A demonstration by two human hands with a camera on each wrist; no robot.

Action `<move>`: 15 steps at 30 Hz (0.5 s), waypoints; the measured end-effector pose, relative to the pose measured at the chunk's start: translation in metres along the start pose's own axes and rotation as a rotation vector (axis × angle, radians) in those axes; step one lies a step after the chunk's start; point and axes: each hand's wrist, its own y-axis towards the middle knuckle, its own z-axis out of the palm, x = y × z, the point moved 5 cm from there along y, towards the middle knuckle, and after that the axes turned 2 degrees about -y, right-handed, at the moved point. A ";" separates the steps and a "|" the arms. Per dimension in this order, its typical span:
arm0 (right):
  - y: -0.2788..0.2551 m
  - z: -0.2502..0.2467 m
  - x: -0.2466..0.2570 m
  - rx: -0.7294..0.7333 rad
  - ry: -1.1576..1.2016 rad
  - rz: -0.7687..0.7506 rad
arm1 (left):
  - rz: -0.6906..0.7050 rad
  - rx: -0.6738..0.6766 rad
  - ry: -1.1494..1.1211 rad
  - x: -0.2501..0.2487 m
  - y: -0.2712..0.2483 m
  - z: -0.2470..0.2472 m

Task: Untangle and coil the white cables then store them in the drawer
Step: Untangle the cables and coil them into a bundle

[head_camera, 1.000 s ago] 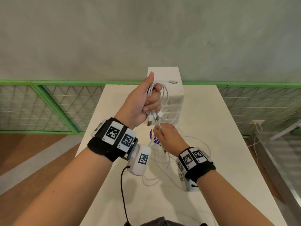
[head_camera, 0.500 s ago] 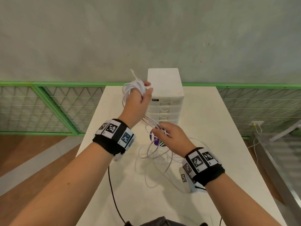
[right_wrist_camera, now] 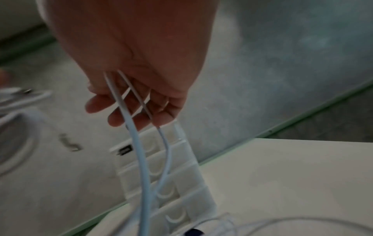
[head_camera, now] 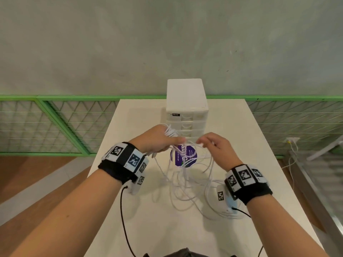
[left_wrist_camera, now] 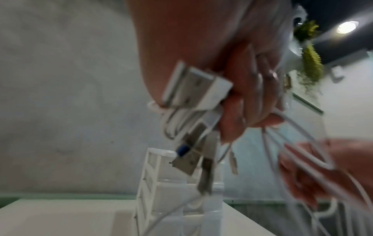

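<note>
A tangle of white cables (head_camera: 187, 180) hangs from both hands and loops onto the white table (head_camera: 232, 136). My left hand (head_camera: 159, 140) grips a wound bundle of cable with USB plugs (left_wrist_camera: 193, 89) sticking out below the fingers. My right hand (head_camera: 213, 145), just to its right, pinches two cable strands (right_wrist_camera: 139, 143) that run down toward the table. Behind the hands stands a white drawer unit (head_camera: 186, 101) with its drawers closed.
A purple round sticker (head_camera: 183, 157) lies on the table under the cables. A green mesh fence (head_camera: 55, 123) runs behind the table, before a grey wall. Black sensor wires (head_camera: 124, 219) trail from my wrists. A metal frame (head_camera: 315, 182) stands at right.
My left hand has come down from head height with the wound bundle to just in front of the drawers. My right hand has risen and moved right, now level with the left.
</note>
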 end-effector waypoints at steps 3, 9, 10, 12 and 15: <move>-0.004 -0.019 -0.048 -0.070 -0.167 0.186 | -0.001 -0.183 -0.165 0.016 -0.004 -0.027; -0.004 -0.006 -0.029 -0.105 -0.167 0.130 | 0.006 -0.206 -0.318 0.010 -0.005 -0.023; -0.002 0.001 -0.012 -0.069 -0.070 0.110 | -0.003 -0.186 -0.334 0.009 -0.004 -0.019; 0.002 0.013 0.015 0.011 0.088 0.080 | -0.013 -0.157 -0.362 0.006 -0.003 -0.012; 0.005 0.018 0.034 0.010 0.244 0.046 | -0.017 -0.167 -0.322 0.003 -0.003 -0.007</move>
